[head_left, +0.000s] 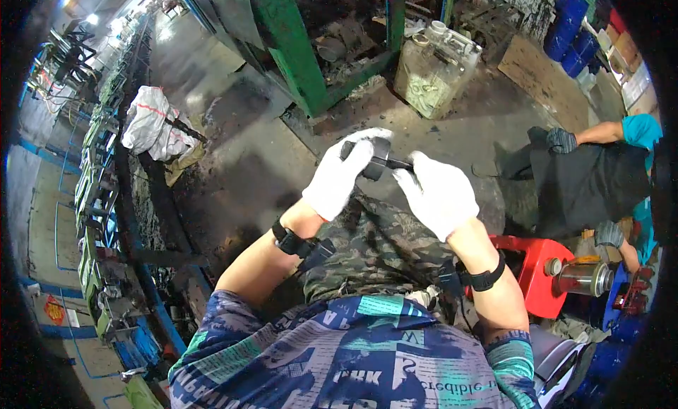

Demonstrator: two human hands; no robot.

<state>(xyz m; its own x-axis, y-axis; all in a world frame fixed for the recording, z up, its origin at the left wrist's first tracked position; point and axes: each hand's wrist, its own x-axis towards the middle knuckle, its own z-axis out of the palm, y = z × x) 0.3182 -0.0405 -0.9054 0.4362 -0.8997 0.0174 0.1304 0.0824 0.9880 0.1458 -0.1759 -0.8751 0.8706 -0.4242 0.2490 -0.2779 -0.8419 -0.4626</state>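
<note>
Both hands wear white gloves & meet in front of the person, above the knees. Left hand is curled shut round a small dark round part, fingers over its top & side. Right hand has its fingers pinched on a thin dark bit that sticks out of the part's right side; can't tell if it's a pin, a rod or a tool. So the part is up in the air, held from 2 sides, not on any bench. Under it is the dirty wet floor, w/ a see-through jug & a green frame further off. A white sack lies to the left. On the right another person's gloved hand rests on a dark cloth, near a red stool & a metal can. What could go wrong, I think: gloves look thick & the part looks oily, so it could slip & drop to the floor, maybe roll off into the muck. If the right hand pulls or pushes too hard, the thin bit could pop out fast or pinch a finger. The part hides most of the thin bit, so lining it up is hard.
</note>
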